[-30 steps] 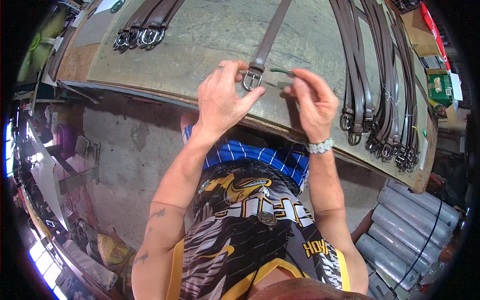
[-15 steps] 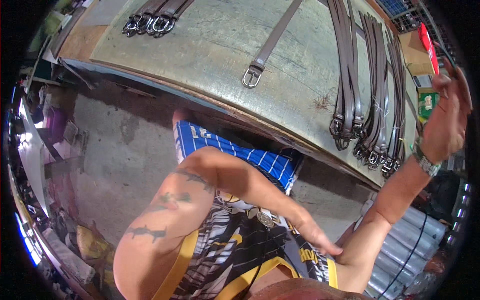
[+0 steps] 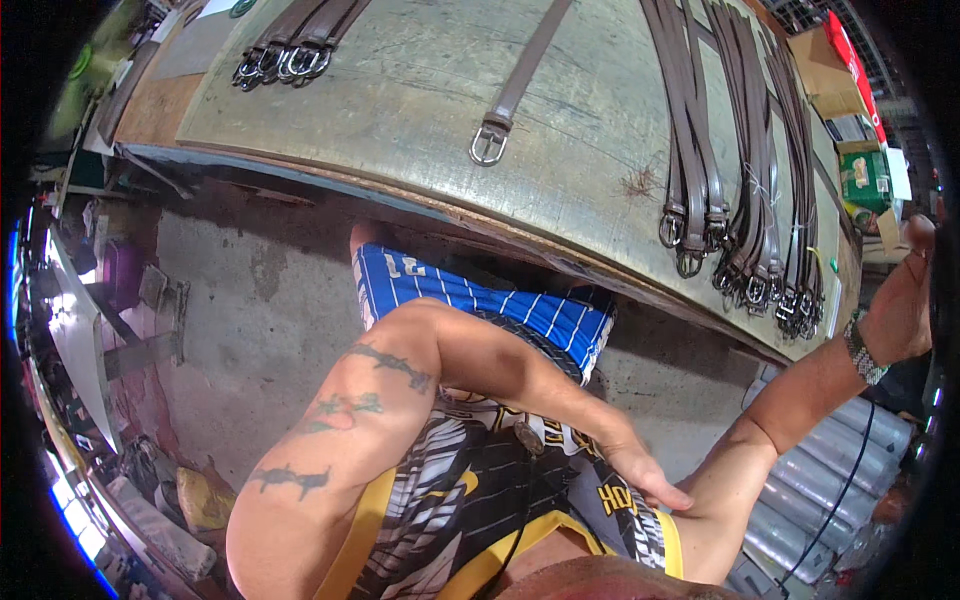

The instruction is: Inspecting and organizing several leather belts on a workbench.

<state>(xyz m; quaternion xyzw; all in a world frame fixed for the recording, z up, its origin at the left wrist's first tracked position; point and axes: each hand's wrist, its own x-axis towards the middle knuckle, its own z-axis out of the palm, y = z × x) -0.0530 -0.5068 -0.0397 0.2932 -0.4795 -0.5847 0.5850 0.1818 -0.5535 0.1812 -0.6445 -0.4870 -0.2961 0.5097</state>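
Note:
My left hand (image 3: 645,474) reaches across my body, its fingers stretched out and lying by the inside of my right elbow. It holds nothing that I can see. My right hand (image 3: 900,305), with a patterned band (image 3: 866,352) at the wrist, is raised at the far right beyond the table corner. One digit points up; the dark rim cuts off the other fingers, so its grip is hidden. On the table, a single brown belt (image 3: 520,80) lies with its silver buckle toward me. Belt bundles lie on the right (image 3: 690,130) and far left (image 3: 310,35).
The worktable (image 3: 400,120) has a wooden front edge running down to the right. Past its right side stand a cardboard box (image 3: 828,75) and a green box (image 3: 864,180). Plastic-wrapped rolls (image 3: 830,480) lie below my right arm. A white panel (image 3: 80,330) leans at left.
My right hand has moved down and outward, partly behind the dark rim. My left hand stays by the right elbow. The whole view has shifted slightly; the belts lie as before.

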